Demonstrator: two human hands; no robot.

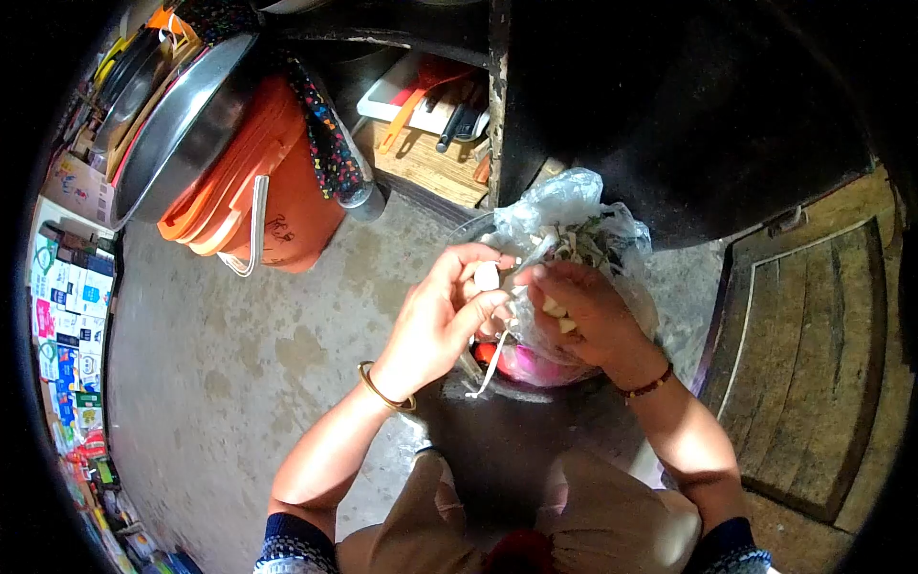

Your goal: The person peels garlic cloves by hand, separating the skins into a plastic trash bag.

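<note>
My left hand (445, 311), with a gold bangle at its wrist, has its fingers closed round a small white piece (488, 275) held near the fingertips. Beside it, my right hand (583, 311) is curled, with several pale cream pieces (557, 314) in its fingers. A thin whitish strip (491, 364) hangs down below my hands. Behind and under them is a clear plastic bag (550, 206) with pale scraps and dark greenish bits (593, 239) in it. Something pink (540, 367) shows at the bag's lower part.
An orange bucket (311, 206) and a large metal basin (182, 134) stand at the upper left. A white tray (375, 101) with utensils lies on a wooden shelf (426, 163). A wooden panel (813, 354) is at the right. My knees are below my hands.
</note>
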